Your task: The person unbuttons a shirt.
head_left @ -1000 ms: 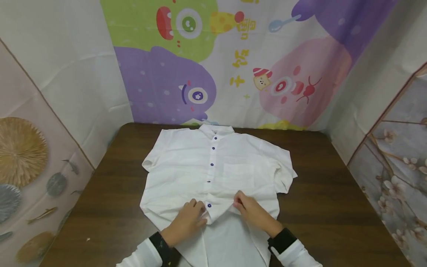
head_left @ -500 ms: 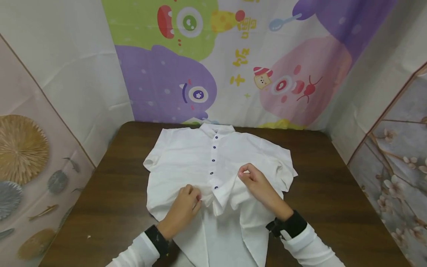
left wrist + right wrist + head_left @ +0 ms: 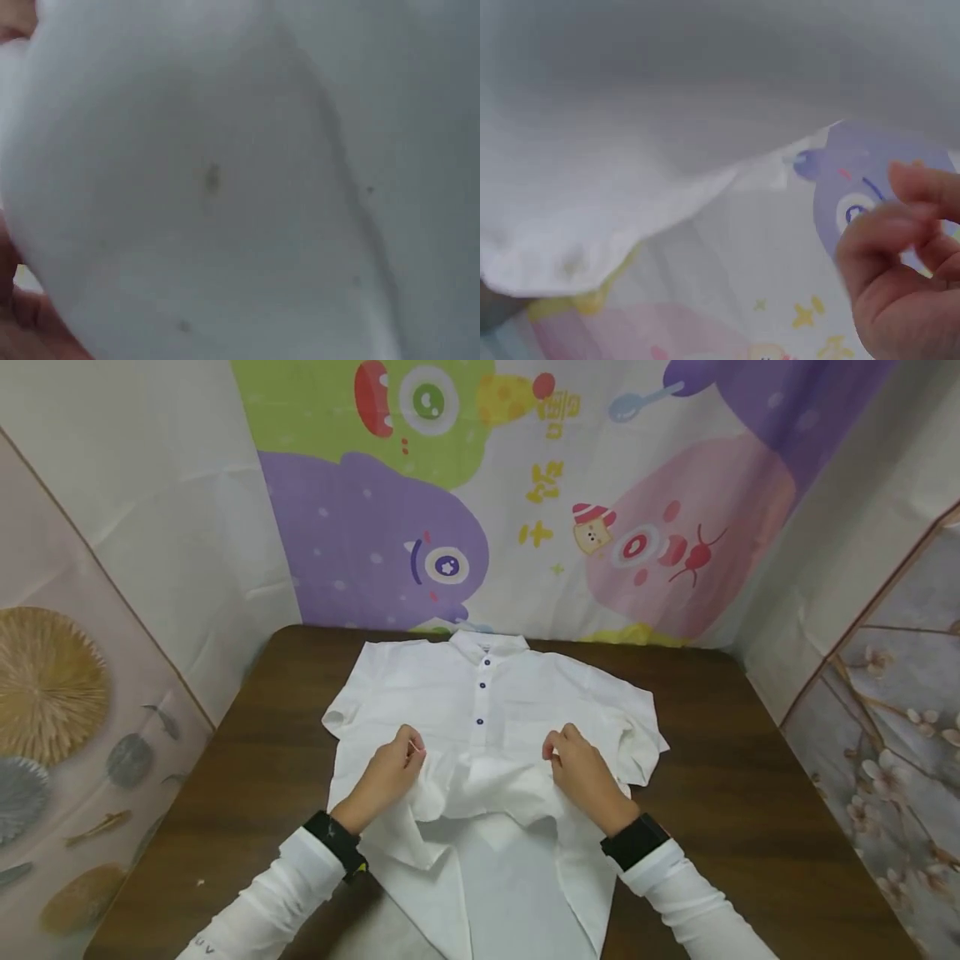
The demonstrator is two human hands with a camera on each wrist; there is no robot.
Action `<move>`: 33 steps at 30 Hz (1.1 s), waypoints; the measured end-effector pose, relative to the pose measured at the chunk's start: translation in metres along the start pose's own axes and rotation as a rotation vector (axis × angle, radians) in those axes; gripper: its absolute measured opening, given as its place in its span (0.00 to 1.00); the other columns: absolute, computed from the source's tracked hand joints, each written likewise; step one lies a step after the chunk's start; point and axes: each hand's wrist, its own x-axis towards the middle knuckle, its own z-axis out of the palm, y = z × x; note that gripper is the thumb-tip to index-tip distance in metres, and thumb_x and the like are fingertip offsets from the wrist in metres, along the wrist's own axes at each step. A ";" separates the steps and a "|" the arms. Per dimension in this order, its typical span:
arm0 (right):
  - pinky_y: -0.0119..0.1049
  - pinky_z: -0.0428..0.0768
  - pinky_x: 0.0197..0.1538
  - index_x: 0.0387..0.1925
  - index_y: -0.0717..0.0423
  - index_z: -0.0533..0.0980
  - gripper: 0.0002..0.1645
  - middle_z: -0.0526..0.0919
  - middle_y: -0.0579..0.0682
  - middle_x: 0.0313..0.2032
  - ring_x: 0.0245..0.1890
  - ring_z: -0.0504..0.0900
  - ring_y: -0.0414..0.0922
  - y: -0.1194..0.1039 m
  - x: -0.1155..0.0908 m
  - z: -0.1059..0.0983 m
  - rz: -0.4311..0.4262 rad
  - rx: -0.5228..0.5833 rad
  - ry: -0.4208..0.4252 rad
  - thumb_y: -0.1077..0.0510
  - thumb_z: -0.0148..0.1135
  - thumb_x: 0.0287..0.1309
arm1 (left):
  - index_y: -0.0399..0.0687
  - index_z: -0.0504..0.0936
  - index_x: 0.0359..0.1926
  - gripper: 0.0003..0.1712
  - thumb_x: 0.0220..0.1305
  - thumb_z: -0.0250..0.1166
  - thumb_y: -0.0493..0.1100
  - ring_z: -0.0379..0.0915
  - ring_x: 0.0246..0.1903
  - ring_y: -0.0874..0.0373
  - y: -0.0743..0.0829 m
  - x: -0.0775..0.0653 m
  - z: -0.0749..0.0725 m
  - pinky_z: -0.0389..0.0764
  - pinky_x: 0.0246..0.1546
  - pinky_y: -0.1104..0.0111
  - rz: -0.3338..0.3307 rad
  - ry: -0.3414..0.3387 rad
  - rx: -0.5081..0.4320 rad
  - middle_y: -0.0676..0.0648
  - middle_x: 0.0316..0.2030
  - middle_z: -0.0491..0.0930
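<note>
1. Shirt [image 3: 420, 689], white with dark buttons [image 3: 482, 685], lies on a brown table [image 3: 720, 827]; we see its collar [image 3: 512, 645] at the far end.
2. We see the left hand [image 3: 381, 777] over one side of the shirt, fingers curled, pinching its raised lower front; white cloth nearly fills that wrist's view.
3. We see the right hand [image 3: 587, 781] over the shirt's other side, thumb and fingers pinching the same raised front.
4. Between both hands the shirt's front sags, its hem up off the layer beneath.
5. Behind the shirt we find a cartoon curtain [image 3: 525, 510].
</note>
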 end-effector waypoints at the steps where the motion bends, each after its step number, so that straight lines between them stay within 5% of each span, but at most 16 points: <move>1: 0.31 0.68 0.25 0.28 0.56 0.72 0.08 0.68 0.48 0.24 0.21 0.67 0.40 -0.001 -0.001 0.002 0.008 0.043 -0.039 0.71 0.57 0.52 | 0.41 0.67 0.38 0.04 0.65 0.54 0.37 0.62 0.22 0.59 -0.001 0.002 0.003 0.64 0.22 0.70 0.003 0.009 0.081 0.48 0.25 0.67; 5: 0.29 0.71 0.21 0.34 0.60 0.72 0.05 0.73 0.48 0.17 0.15 0.71 0.37 -0.011 -0.008 0.002 0.048 0.406 -0.326 0.68 0.50 0.57 | 0.43 0.70 0.38 0.05 0.62 0.57 0.37 0.64 0.20 0.58 0.003 -0.004 0.010 0.65 0.20 0.69 -0.013 0.024 0.235 0.49 0.23 0.68; 8: 0.29 0.75 0.24 0.36 0.61 0.72 0.05 0.80 0.50 0.19 0.18 0.77 0.37 -0.018 -0.018 -0.001 0.016 0.548 -0.537 0.66 0.50 0.59 | 0.45 0.69 0.37 0.02 0.65 0.54 0.38 0.64 0.12 0.62 0.012 -0.019 0.011 0.65 0.14 0.71 -0.018 -0.058 0.115 0.53 0.14 0.69; 11: 0.31 0.76 0.33 0.38 0.59 0.76 0.07 0.84 0.50 0.30 0.28 0.79 0.38 -0.020 -0.027 -0.001 -0.053 0.441 -0.662 0.63 0.54 0.60 | 0.45 0.69 0.35 0.03 0.66 0.54 0.39 0.67 0.12 0.64 0.018 -0.034 0.015 0.67 0.14 0.73 0.028 -0.187 0.009 0.53 0.13 0.74; 14: 0.42 0.73 0.54 0.48 0.56 0.76 0.18 0.79 0.55 0.51 0.50 0.77 0.50 -0.019 -0.035 0.006 -0.034 0.234 -0.735 0.53 0.60 0.58 | 0.44 0.70 0.34 0.08 0.62 0.60 0.42 0.70 0.21 0.59 0.015 -0.047 0.021 0.72 0.23 0.69 0.067 -0.273 0.110 0.50 0.23 0.76; 18: 0.65 0.52 0.63 0.58 0.50 0.69 0.38 0.58 0.63 0.67 0.66 0.52 0.70 -0.011 -0.044 0.029 0.038 -0.051 -0.681 0.41 0.67 0.46 | 0.41 0.72 0.38 0.24 0.49 0.71 0.51 0.71 0.37 0.47 0.002 -0.061 0.029 0.73 0.37 0.54 0.087 -0.274 0.442 0.42 0.36 0.74; 21: 0.67 0.59 0.58 0.51 0.49 0.71 0.33 0.64 0.63 0.63 0.61 0.60 0.72 -0.002 -0.047 0.045 0.000 -0.226 -0.516 0.42 0.69 0.45 | 0.41 0.75 0.37 0.25 0.44 0.74 0.51 0.72 0.40 0.43 -0.006 -0.068 0.027 0.73 0.41 0.49 0.142 -0.276 0.639 0.40 0.37 0.76; 24: 0.58 0.71 0.50 0.41 0.52 0.73 0.16 0.75 0.59 0.50 0.48 0.74 0.63 0.010 -0.044 0.050 -0.101 -0.326 -0.344 0.52 0.66 0.51 | 0.48 0.76 0.26 0.11 0.44 0.71 0.42 0.73 0.31 0.51 -0.009 -0.073 0.015 0.72 0.39 0.54 0.219 -0.303 0.722 0.47 0.26 0.78; 29: 0.42 0.74 0.41 0.35 0.58 0.75 0.03 0.78 0.51 0.37 0.37 0.76 0.48 0.029 -0.029 0.021 -0.076 -0.029 -0.309 0.64 0.56 0.58 | 0.52 0.73 0.12 0.12 0.39 0.67 0.35 0.68 0.23 0.56 -0.006 -0.083 -0.015 0.70 0.38 0.57 0.206 -0.387 0.763 0.53 0.16 0.73; 33: 0.35 0.69 0.40 0.31 0.57 0.73 0.08 0.74 0.46 0.31 0.34 0.69 0.40 0.038 -0.022 -0.013 0.014 0.275 -0.347 0.65 0.47 0.62 | 0.48 0.70 0.12 0.14 0.40 0.69 0.38 0.67 0.21 0.55 -0.004 -0.097 -0.037 0.73 0.30 0.60 0.065 -0.490 0.756 0.51 0.16 0.70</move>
